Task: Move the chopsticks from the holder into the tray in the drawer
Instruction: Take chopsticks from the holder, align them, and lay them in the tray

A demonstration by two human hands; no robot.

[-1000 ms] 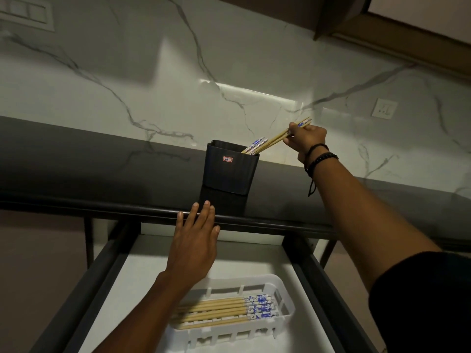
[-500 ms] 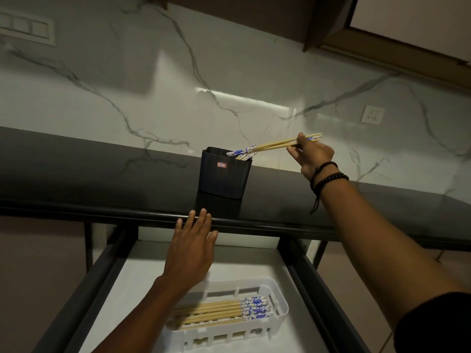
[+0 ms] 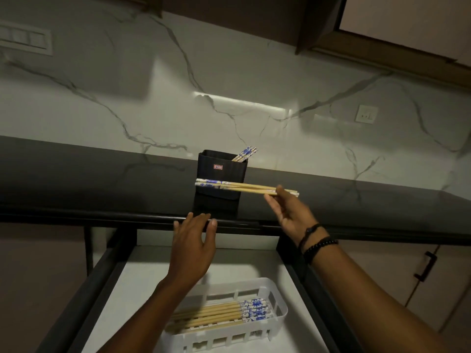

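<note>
Pinched in the right grip (image 3: 290, 212), the chopsticks (image 3: 242, 186) are now out of the holder (image 3: 221, 169) and level just in front of it, ready for the tray (image 3: 277, 317). The left grip (image 3: 191, 248) rests flat before the holder.

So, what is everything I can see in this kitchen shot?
Black ribbed plastic holder: one, on the dark countertop.
Bamboo chopsticks in the holder: a few, tan with blue-and-white ends, leaning right.
Held bamboo chopsticks: small bundle, level, in front of the holder.
White slotted plastic tray: one, in the open drawer.
Bamboo chopsticks in the tray: several, side by side.
Marble wall: white, grey veins, behind the counter.
Wall socket: one, white, right.
Switch panel: one, pale, upper left.
Cabinet handle: one, black, lower right.
Wristbands: two, black, right wrist.
Left hand: fingers flat on the counter's edge.
Right hand: fingers pinch the held bundle.
</note>
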